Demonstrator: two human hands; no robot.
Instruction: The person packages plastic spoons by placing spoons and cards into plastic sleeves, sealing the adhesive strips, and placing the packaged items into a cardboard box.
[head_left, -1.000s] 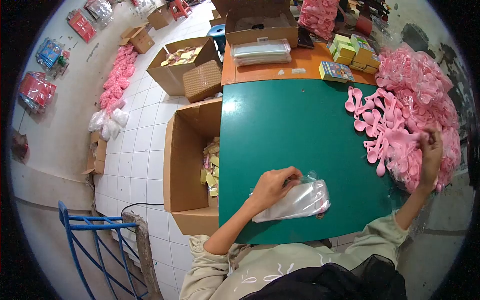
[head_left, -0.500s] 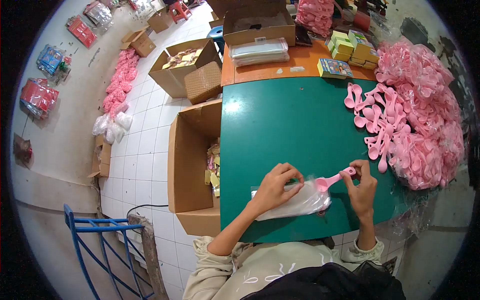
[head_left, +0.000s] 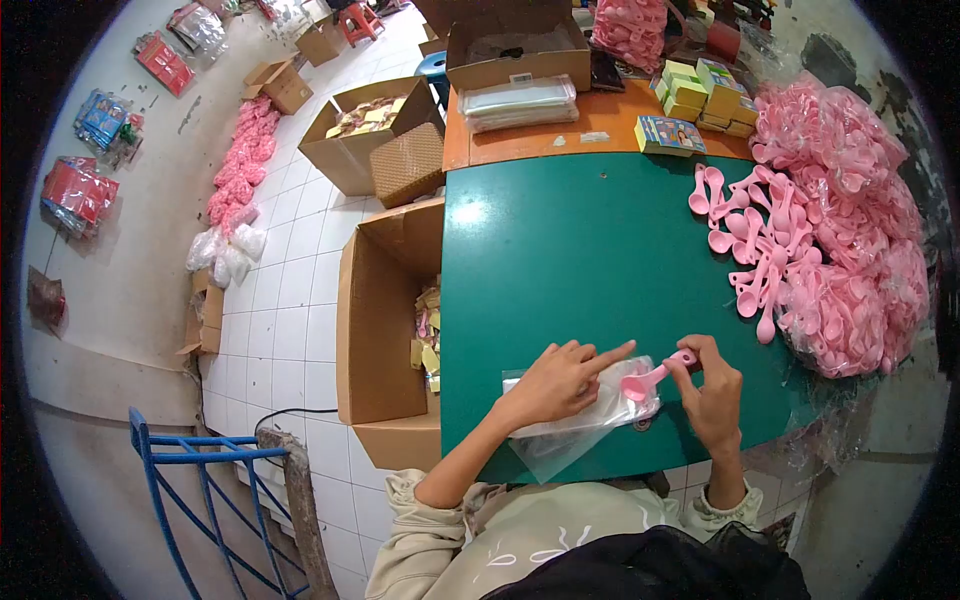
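My right hand [head_left: 712, 392] pinches the handle end of a pink measuring spoon [head_left: 636, 387] between thumb and fingers. The spoon's bowl points left and lies over or inside the mouth of a clear plastic bag [head_left: 553, 452]; I cannot tell which. My left hand [head_left: 560, 385] is on that bag, index finger stretched toward the spoon and the other fingers curled, with the thumb hidden. Beneath is a stack of clear bags [head_left: 606, 412] at the table's near edge. Several loose pink spoons [head_left: 765, 240] lie to the right.
A big heap of bagged pink spoons [head_left: 850, 230] covers the green table's [head_left: 560, 250] right side. Small printed boxes [head_left: 670, 136] and packs of clear bags [head_left: 520, 104] sit at the back. An open carton [head_left: 385, 300] stands against the left edge, near a blue metal rail [head_left: 200, 443].
The spoon has moved left and down with my right hand. One clear bag has shifted off the stack toward me, and my left index finger has straightened.
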